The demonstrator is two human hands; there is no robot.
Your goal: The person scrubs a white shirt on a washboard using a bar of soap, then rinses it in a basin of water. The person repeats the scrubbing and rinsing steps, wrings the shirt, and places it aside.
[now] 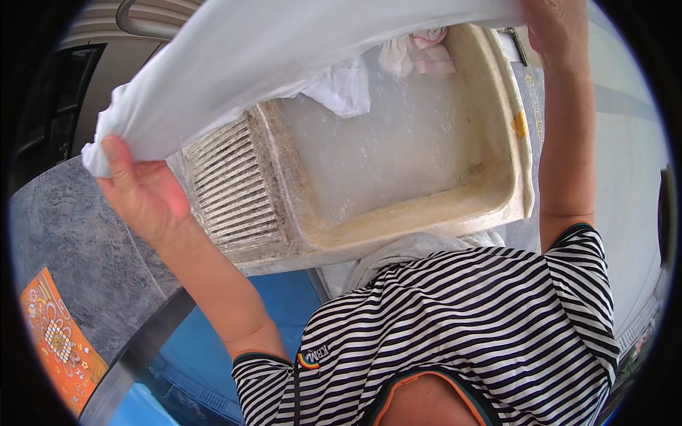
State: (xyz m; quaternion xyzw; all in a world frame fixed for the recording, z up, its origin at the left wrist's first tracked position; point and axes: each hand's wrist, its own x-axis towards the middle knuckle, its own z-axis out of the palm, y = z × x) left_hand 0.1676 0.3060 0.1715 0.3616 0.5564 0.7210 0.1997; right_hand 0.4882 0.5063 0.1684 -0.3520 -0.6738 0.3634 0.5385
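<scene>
Head view: grimy washtub (497, 199), grey counter (78, 241)

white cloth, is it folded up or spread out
Spread out. The white cloth is stretched between the left hand and the right hand, held up above the wash basin.

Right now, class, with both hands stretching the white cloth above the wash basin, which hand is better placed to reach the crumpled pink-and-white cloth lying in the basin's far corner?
Probably the right hand. It holds the white cloth close to the pink-and-white cloth in the wash basin. The left hand grips beside the ribbed washboard, farther away.
</scene>
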